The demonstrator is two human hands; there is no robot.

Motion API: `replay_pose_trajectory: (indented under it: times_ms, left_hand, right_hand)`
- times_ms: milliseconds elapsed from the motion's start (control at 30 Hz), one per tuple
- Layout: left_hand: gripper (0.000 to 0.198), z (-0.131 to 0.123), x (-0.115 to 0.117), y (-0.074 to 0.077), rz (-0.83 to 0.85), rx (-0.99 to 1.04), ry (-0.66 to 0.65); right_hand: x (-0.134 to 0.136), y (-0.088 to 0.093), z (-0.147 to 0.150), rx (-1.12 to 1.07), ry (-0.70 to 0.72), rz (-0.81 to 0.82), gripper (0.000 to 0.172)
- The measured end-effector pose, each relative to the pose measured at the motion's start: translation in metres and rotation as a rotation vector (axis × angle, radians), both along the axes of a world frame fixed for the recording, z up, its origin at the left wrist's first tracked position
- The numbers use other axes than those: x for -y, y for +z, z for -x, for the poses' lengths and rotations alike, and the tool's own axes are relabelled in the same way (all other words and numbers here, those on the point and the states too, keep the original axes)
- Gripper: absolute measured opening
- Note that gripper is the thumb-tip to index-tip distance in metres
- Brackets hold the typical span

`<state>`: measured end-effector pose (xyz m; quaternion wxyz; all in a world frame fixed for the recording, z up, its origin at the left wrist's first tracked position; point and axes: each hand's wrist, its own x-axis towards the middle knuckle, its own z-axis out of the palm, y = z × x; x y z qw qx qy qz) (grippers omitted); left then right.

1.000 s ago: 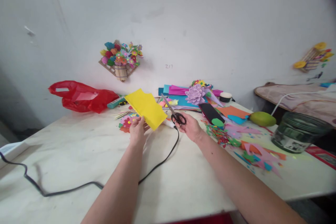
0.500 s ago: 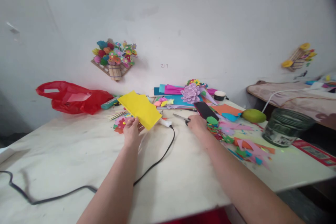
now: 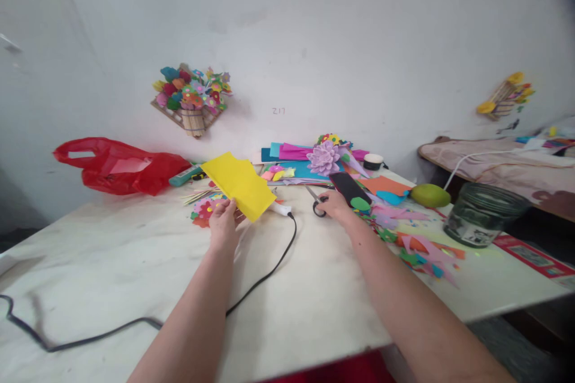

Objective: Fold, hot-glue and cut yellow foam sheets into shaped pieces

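Note:
My left hand (image 3: 223,220) pinches the lower left edge of a yellow craft sheet (image 3: 240,185), tilted above the table. Under and beside that sheet lie several foam flowers (image 3: 203,215) and thin sticks (image 3: 197,196), partly covered. A white corded tool (image 3: 282,209), perhaps a glue gun, lies just right of the sheet, its front end mostly hidden. My right hand (image 3: 335,204) is closed on a pair of scissors (image 3: 319,208), a black finger loop showing and the blades pointing away to the left. Right beside this hand is a dark phone (image 3: 348,189).
A red plastic bag (image 3: 130,167) sits at the back left. Coloured sheets and a lilac flower (image 3: 324,158) lie along the wall. Foam scraps (image 3: 422,254), a green fruit (image 3: 430,195) and a glass jar (image 3: 483,215) occupy the right. A black cord (image 3: 265,278) crosses the table.
The scissors have turned in my right hand, so a finger loop now shows below the fingers. My left hand still holds the yellow sheet much as before. The view has shifted slightly.

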<state>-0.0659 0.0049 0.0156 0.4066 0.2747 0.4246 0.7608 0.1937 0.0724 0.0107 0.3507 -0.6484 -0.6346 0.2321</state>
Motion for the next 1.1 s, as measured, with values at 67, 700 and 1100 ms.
replay_pose_trajectory:
  times_ms: [67,700,1100]
  left_hand:
    - [0.015,0.000,0.000,0.000,-0.003,-0.002,-0.006]
    - [0.020,0.001,-0.001,-0.001,-0.013,-0.013,-0.002]
    - [0.018,0.001,-0.001,0.000,-0.022,0.022,-0.003]
  right_hand:
    - [0.002,-0.001,0.000,-0.422,0.035,0.044,0.035]
    - [0.014,-0.002,0.004,0.399,0.214,-0.282,0.024]
    - [0.015,0.004,0.007,0.625,0.178,-0.291,0.033]
